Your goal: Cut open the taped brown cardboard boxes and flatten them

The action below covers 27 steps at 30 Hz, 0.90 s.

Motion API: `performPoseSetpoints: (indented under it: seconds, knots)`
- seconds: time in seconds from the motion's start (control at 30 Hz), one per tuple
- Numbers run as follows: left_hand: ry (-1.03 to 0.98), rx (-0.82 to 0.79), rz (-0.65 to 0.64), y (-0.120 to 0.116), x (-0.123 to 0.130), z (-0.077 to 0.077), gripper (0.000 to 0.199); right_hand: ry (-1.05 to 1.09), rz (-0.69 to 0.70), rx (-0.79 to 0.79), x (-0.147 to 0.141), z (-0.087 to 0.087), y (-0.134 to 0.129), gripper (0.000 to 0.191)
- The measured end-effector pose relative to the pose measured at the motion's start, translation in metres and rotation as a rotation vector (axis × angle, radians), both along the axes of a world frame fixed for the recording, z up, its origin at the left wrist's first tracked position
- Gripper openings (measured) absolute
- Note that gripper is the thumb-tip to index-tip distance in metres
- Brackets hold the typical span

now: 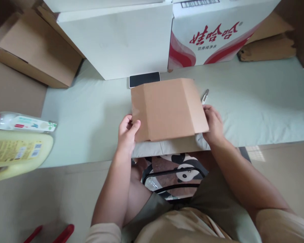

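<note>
A creased sheet of brown cardboard point(167, 109), with a folded flap along each side, is held over the front edge of the pale green covered bench. My left hand point(128, 131) pinches its left flap, thumb on top and fingers underneath. At the right flap, my right hand point(214, 123) grips the edge with its fingers partly hidden. Just beyond that hand lies a small white-handled cutter or similar tool point(205, 96). A phone-like dark panel with a white rim point(144, 79) rests behind the cardboard, partly covered by it.
White cartons point(116, 44) and a red-and-white printed carton point(207, 40) stand along the back. Brown boxes point(40, 47) are at the left, folded cardboard point(268, 49) at the right. A clear bottle point(22, 121) and a yellow jug point(20, 152) lie at the left edge.
</note>
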State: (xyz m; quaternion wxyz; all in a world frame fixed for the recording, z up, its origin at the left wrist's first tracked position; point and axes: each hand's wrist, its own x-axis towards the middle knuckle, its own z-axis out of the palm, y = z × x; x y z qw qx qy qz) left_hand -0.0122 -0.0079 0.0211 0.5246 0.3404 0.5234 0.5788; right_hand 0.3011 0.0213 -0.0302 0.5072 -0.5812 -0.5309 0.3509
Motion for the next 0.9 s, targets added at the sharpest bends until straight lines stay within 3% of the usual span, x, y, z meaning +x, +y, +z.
performPoseSetpoints:
  seconds: [0.1, 0.2, 0.3, 0.47, 0.6, 0.73, 0.83, 0.9]
  knots:
    - [-0.016, 0.012, 0.088, 0.006, -0.008, -0.007, 0.055, -0.010, 0.134, -0.023, -0.014, 0.012, -0.009, 0.034]
    - [-0.037, 0.038, 0.123, 0.011, -0.013, -0.013, 0.049, 0.019, 0.322, 0.026, -0.022, 0.015, -0.015, 0.057]
    - [-0.089, 0.056, 0.067, 0.011, -0.016, -0.012, 0.044, 0.054, 0.397, 0.030, -0.025, 0.010, -0.018, 0.070]
    - [-0.136, 0.076, -0.071, 0.009, -0.017, -0.017, 0.074, 0.074, 0.263, 0.043, -0.025, 0.008, -0.020, 0.068]
    - [0.083, 0.130, -0.042, 0.013, -0.016, -0.028, 0.086, 0.027, 0.168, 0.022, -0.024, 0.012, -0.022, 0.068]
    - [0.314, 0.211, 0.107, 0.017, -0.012, -0.027, 0.077, 0.062, 0.180, 0.079, -0.024, 0.015, -0.022, 0.055]
    - [0.313, 0.137, 0.174, 0.015, -0.009, -0.022, 0.061, 0.150, 0.169, 0.097, -0.025, 0.015, -0.022, 0.048]
    - [0.243, 0.075, 0.175, 0.015, -0.008, -0.021, 0.054, 0.209, 0.084, 0.052, -0.027, 0.015, -0.022, 0.048]
